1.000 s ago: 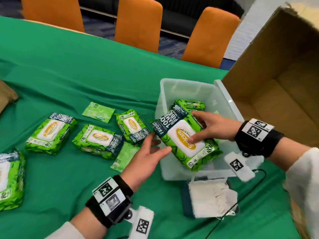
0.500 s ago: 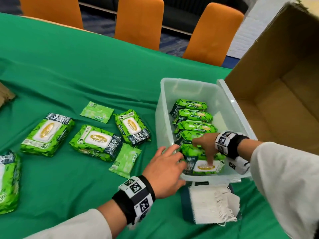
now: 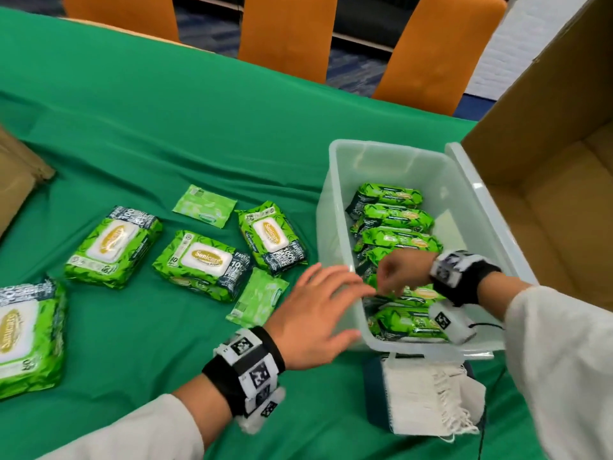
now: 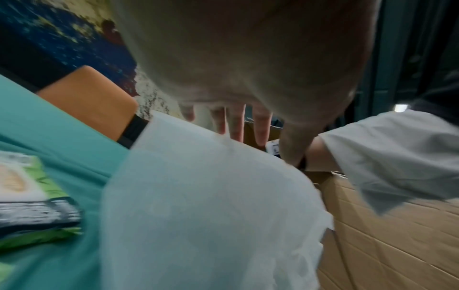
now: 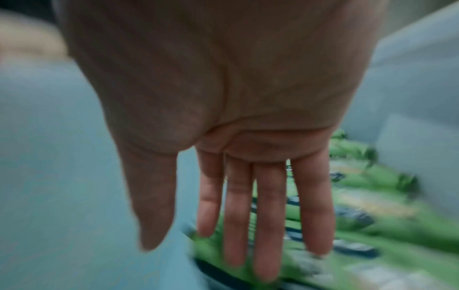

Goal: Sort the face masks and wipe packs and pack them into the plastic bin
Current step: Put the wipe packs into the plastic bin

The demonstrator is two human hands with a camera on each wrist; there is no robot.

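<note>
A clear plastic bin (image 3: pixel 335 207) stands on the green tablecloth with several green wipe packs (image 3: pixel 396 215) standing on edge in a row inside. My right hand (image 3: pixel 394 273) is inside the bin above the near packs, fingers straight in the right wrist view (image 5: pixel 261 225), holding nothing. My left hand (image 3: pixel 318 307) is spread open against the bin's left wall, empty; the left wrist view shows its fingers (image 4: pixel 238 127) over the rim. Three large wipe packs (image 3: pixel 202 260) and two flat small sachets (image 3: pixel 258 297) lie left of the bin. A stack of white face masks (image 3: pixel 428 396) lies in front of the bin.
A large open cardboard box (image 3: pixel 547 167) stands right of the bin. Another big wipe pack (image 3: pixel 26 336) lies at the far left edge. A brown paper object (image 3: pixel 16 180) sits at the left. Three orange chairs (image 3: pixel 285 31) line the table's far side.
The pack held in both hands a second ago now stands in the bin's near end. My right hand has let it go and lifted slightly; my left hand moved to the bin's left wall.
</note>
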